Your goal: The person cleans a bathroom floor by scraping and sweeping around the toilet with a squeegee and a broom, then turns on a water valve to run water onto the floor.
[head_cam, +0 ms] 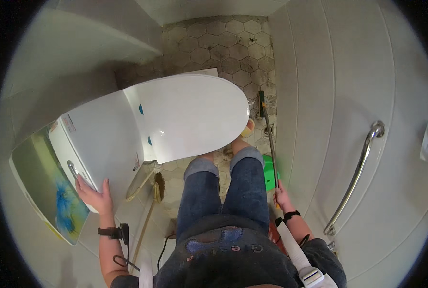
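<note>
My left hand (pixel 94 196) rests on the front edge of a white toilet cistern (pixel 106 126), its fingers beside the chrome flush lever (pixel 72 169) and its thumb on the lid. The toilet's white lid (pixel 199 115) is down over the bowl. With my right hand (pixel 281 196) I grip the long handle of a floor brush (pixel 271 144). Its dark green head (pixel 261 104) stands on the hexagonal floor tiles near the right wall, beside a floor drain.
A chrome grab bar (pixel 356 180) is fixed to the right wall. On the floor are a green plastic object (pixel 269 172) and a small drain (pixel 268 130). Left of my legs are a toilet brush (pixel 142 185) and a long-handled brush (pixel 159 187). A bin with a blue pattern (pixel 66 205) adjoins the cistern.
</note>
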`<state>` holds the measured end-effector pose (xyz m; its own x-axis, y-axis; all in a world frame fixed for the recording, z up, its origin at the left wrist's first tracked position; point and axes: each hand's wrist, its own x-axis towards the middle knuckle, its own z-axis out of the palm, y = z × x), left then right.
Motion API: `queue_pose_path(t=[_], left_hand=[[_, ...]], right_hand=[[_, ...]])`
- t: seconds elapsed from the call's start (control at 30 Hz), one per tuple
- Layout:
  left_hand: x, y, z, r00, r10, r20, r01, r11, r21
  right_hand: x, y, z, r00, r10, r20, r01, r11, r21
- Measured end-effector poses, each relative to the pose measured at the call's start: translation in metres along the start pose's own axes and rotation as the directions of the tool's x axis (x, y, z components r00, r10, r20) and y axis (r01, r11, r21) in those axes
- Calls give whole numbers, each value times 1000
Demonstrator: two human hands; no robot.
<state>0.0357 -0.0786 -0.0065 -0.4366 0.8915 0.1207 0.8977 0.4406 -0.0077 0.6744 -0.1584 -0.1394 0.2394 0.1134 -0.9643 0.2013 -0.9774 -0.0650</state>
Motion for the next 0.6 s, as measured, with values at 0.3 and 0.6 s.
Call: queue_pose_path(t=[0.3,0.6], left_hand=[[-7,-2,-3,999,34,-25,-33,998,59],[-1,5,2,999,19,-50,-18,1000,15]], right_hand=[[36,51,-6,999,-42,6,43,998,-43],[77,58,-32,970,-220,-100,167,907,-386]])
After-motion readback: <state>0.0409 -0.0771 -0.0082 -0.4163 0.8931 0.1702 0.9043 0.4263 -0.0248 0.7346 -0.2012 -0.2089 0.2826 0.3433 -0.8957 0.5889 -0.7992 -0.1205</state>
